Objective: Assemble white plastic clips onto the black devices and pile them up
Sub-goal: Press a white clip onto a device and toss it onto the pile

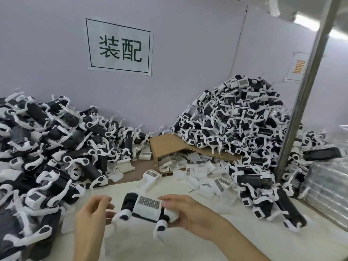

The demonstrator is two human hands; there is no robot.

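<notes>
My right hand (185, 211) grips a black device (130, 201) low in the middle of the view, fingers curled over its right end. A white plastic clip (147, 207) with a barcode label sits across the device's body. My left hand (92, 213) hovers just left of the device with loosely bent fingers, holding nothing. Loose white clips (203, 169) lie scattered on the table beyond. A tall pile of clipped devices (241, 117) rises at the back right.
Another heap of black devices (47, 140) with white parts fills the left side. A tipped cardboard box (169, 146) spills clips in the middle. A metal post (305, 87) stands at the right beside clear plastic trays (327, 183). The white table surface (207, 245) lies below my hands.
</notes>
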